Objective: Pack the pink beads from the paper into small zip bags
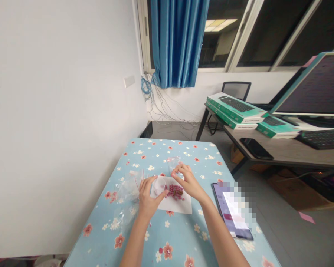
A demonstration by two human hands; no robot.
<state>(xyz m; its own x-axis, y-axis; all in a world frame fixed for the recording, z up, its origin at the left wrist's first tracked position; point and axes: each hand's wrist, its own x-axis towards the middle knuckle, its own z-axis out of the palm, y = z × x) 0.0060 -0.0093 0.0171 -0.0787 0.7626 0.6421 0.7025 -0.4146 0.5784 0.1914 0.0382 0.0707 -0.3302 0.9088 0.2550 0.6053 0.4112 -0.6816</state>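
Observation:
A pile of small dark pink beads (pixel 174 191) lies on a white sheet (pixel 180 206) on the blue flowered tablecloth (pixel 161 237). My left hand (pixel 148 196) rests at the sheet's left edge, thumb and fingers pinched together near the beads on something I cannot make out. My right hand (pixel 187 180) hovers over the beads from the right, fingertips curled and pinched just above them. A thin red thread (pixel 135 181) lies by the clear plastic to the left of the left hand.
Crumpled clear plastic bags lie left (pixel 127 193) and behind (pixel 173 162) the sheet. A phone (pixel 231 215) lies on the table's right edge. To the right stands a desk (pixel 281 152) with green keyboard boxes (pixel 235 108), a monitor and a keyboard. A white wall is on the left.

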